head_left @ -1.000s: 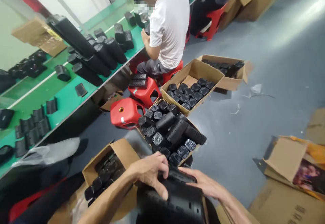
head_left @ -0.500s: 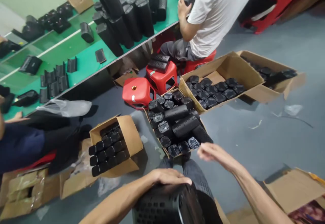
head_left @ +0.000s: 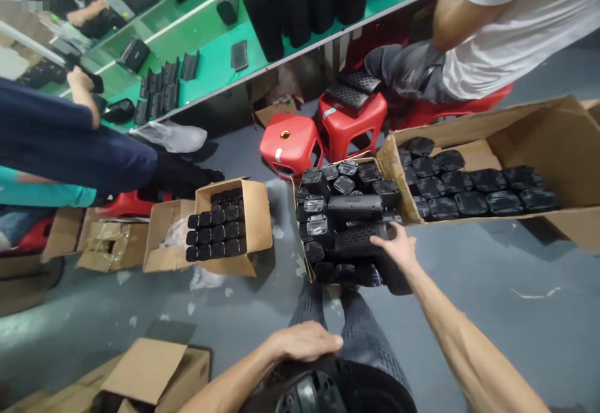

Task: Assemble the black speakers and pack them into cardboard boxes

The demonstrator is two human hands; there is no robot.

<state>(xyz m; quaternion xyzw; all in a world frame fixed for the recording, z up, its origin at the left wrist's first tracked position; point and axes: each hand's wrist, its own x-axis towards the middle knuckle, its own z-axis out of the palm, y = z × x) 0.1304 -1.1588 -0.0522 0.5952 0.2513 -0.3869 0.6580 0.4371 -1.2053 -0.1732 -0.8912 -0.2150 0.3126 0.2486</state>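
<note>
My left hand [head_left: 307,340] rests over a black plastic casing [head_left: 304,394] with a moulded end face, held close to my body at the bottom of the view. Its fingers curve over the top, and its lower part is cut off by the frame. My right hand [head_left: 398,247] reaches into an open carton [head_left: 307,266] in front of my feet. Thumb and fingers close around the right end of a perforated black casing [head_left: 359,241] lying on top there. Another black casing [head_left: 355,205] lies just behind it, among several upright ones.
A large carton [head_left: 482,216] of black casings stands at the right, a smaller filled carton [head_left: 257,213] at the left. Red stools [head_left: 289,141] stand beyond, before a green workbench [head_left: 210,82]. A person in a white shirt [head_left: 520,44] sits at the upper right.
My right hand has moved from beside the carton onto the perforated casing. The casing under my left hand has turned, showing its end face. My view has swung left.
</note>
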